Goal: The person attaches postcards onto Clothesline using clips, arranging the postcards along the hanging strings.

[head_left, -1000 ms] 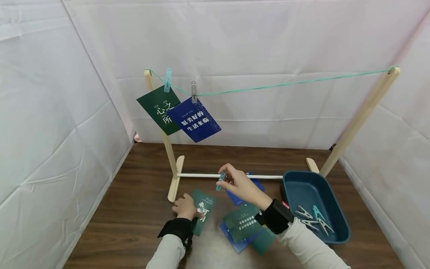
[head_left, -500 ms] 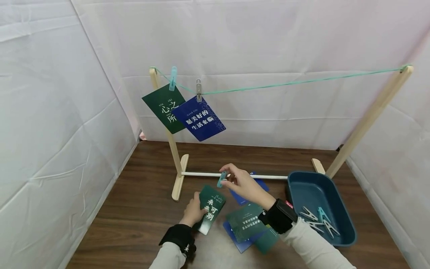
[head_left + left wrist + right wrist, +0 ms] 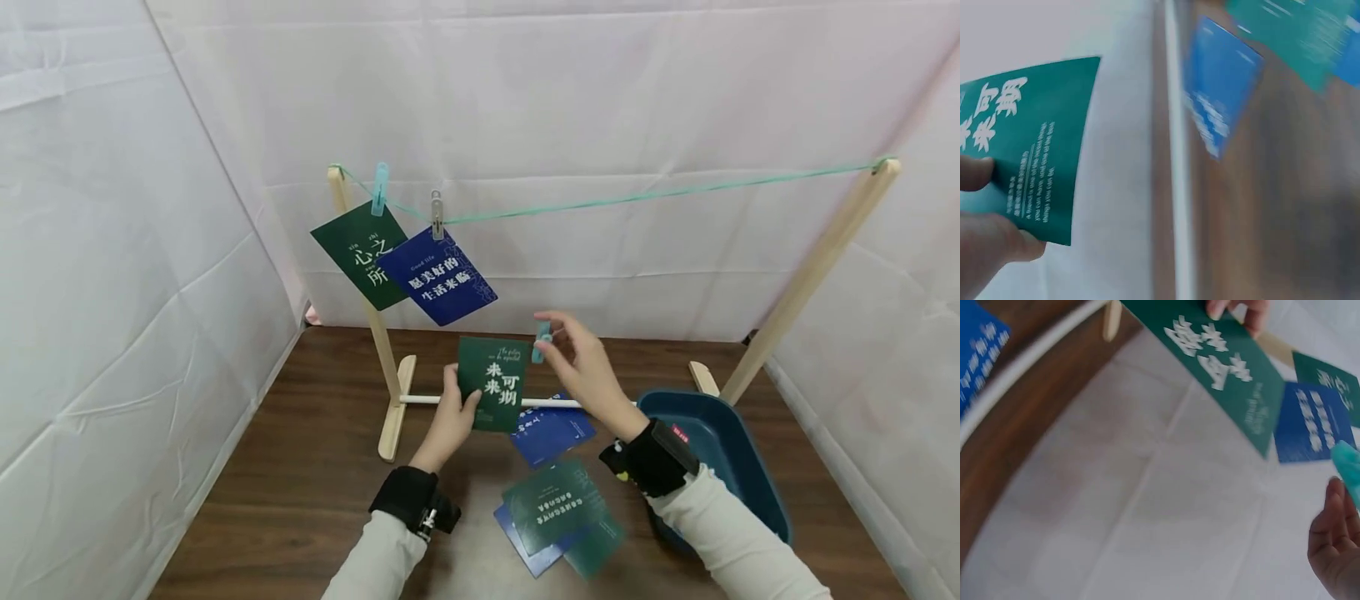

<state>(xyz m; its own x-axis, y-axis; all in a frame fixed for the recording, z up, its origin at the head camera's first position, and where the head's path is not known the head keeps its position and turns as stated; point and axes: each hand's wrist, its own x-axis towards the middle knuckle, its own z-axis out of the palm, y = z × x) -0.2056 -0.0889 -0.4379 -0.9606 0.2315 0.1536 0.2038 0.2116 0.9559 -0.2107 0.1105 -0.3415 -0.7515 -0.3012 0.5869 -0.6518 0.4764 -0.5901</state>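
My left hand [image 3: 452, 417] pinches a green card [image 3: 491, 383] with white lettering by its left edge, holding it upright above the table. In the left wrist view, the thumb [image 3: 974, 173] lies on the printed face of that card. Just right of the card, my right hand [image 3: 588, 367] pinches a teal clothespin [image 3: 542, 342] between thumb and fingers. Behind and above, a green card [image 3: 356, 250] hangs from the cord by a light blue clothespin [image 3: 380, 189]. Beside it hangs a blue card [image 3: 438, 279] under a clear grey clothespin [image 3: 437, 215], overlapping the green one.
A green cord [image 3: 637, 197] runs between two wooden posts [image 3: 810, 279], joined low down by a white rod [image 3: 423, 399]. On the table lie a blue card [image 3: 551, 433] and a small pile of cards [image 3: 555, 504]. A dark teal bin [image 3: 757, 479] stands at right, partly behind the right forearm.
My left hand has picked the green card up off the table and raised it toward the line. My right hand has moved up and right with the clothespin, nearer the card's top edge.
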